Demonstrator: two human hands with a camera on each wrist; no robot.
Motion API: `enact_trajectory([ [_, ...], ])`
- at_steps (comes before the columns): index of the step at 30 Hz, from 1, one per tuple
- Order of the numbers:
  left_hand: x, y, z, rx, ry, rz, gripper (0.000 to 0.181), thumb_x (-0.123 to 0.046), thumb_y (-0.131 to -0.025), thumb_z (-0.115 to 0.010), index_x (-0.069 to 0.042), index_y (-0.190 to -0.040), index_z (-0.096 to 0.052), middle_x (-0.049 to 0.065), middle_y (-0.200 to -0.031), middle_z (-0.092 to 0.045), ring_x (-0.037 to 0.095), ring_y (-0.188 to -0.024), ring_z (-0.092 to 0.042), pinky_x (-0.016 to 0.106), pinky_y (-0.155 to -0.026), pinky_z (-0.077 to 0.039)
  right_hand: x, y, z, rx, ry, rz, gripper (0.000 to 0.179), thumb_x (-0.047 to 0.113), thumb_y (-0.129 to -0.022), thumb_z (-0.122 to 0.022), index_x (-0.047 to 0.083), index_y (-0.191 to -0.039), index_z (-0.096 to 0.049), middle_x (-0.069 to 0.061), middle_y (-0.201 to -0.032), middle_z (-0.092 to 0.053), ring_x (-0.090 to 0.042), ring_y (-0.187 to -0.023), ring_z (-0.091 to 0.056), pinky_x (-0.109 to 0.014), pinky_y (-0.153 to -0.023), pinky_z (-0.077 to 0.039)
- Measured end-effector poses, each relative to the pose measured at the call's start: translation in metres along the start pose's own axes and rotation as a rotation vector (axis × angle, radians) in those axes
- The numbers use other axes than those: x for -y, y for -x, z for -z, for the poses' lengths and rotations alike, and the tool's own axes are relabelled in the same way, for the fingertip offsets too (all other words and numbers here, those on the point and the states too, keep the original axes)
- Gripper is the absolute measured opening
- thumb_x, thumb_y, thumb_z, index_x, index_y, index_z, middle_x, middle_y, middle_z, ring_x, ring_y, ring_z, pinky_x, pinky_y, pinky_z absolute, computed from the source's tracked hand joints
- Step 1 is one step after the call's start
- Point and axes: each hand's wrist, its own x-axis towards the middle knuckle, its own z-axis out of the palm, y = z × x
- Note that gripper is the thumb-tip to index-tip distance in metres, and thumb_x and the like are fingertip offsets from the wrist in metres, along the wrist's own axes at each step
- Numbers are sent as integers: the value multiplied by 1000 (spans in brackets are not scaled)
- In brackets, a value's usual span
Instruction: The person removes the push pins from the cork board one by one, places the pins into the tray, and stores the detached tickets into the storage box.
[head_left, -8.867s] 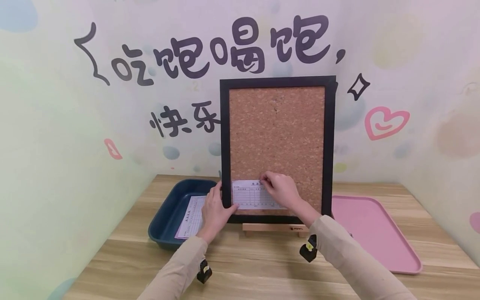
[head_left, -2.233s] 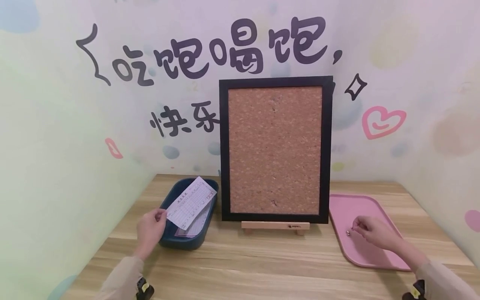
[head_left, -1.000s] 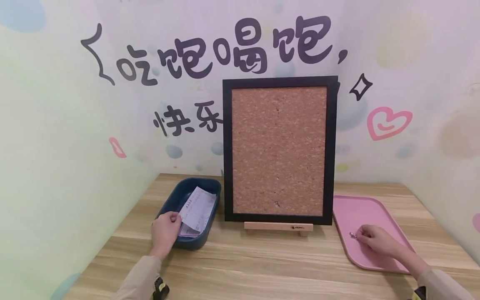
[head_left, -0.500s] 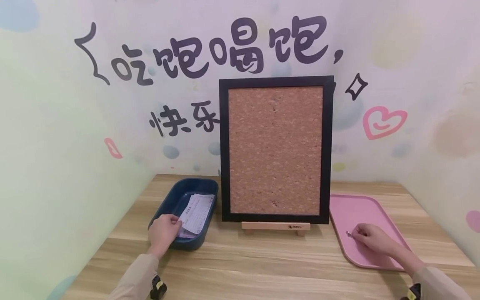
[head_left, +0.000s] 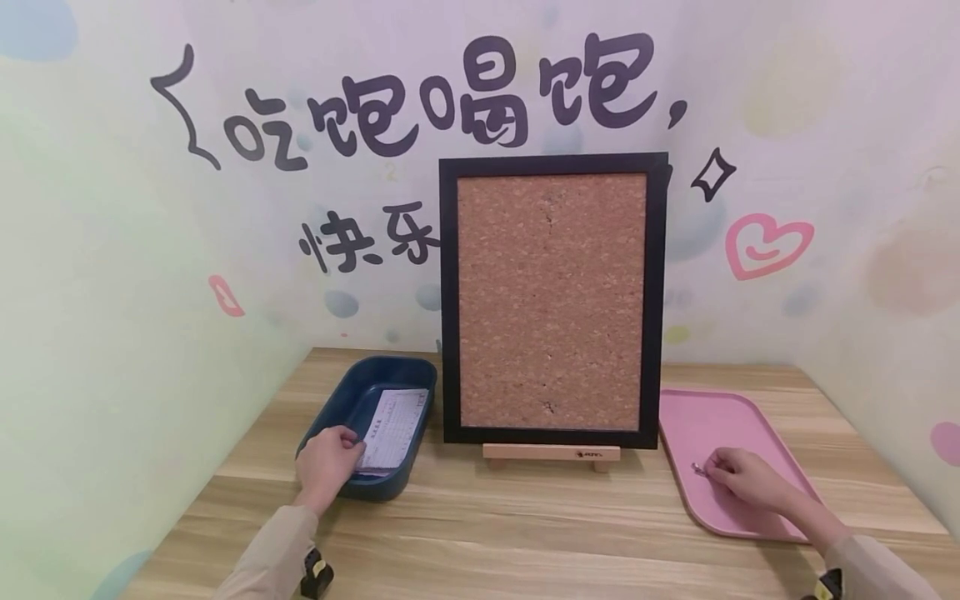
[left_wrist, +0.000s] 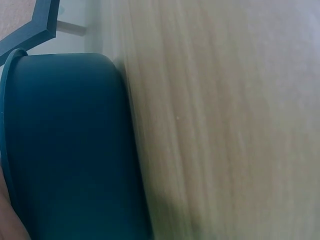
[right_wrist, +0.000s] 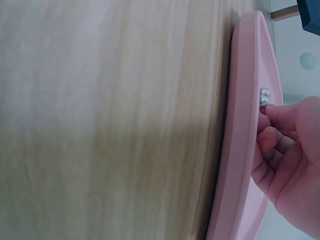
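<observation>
My left hand reaches over the near left rim of the dark blue bin, fingers curled at the left edge of a white printed form. The form lies on other papers in the bin; in the left wrist view only a bit of that hand shows beside the bin's outer wall. My right hand is low over the pink tray, thumb and forefinger pinched at small silver pushpins. Its other fingers are curled; the fingertips partly hide the pins.
A black-framed cork board stands on a small wooden easel between bin and tray, with pin holes near its top and bottom. All rest on a wood-grain table before a wall with painted lettering.
The form pinned low on the board 8.9 s ago is gone from it. My left hand has lowered a form into the bin, where it now lies flatter. My right hand has settled at the pins.
</observation>
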Motion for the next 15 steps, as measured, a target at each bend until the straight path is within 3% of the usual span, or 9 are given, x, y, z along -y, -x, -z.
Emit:
enact_trajectory([
  [9, -1, 0, -1, 6, 15, 14, 22, -21, -75, -69, -1, -84, -66, 8, -75, -65, 25, -69, -60, 38, -59, -42, -15, -2, 2, -1, -104, 99, 9, 7, -86, -55, 3, -78, -57, 7, -65, -53, 1, -55, -43, -21, -46, -36],
  [15, -2, -4, 2, -16, 57, -45, 24, -22, -78, -67, -1, -88, -66, 11, -81, -66, 26, -75, -61, 41, -65, -45, -9, -6, 12, 29, -77, 48, 8, 2, -87, -53, -1, -82, -57, 4, -64, -53, 1, -50, -43, -22, -43, -39],
])
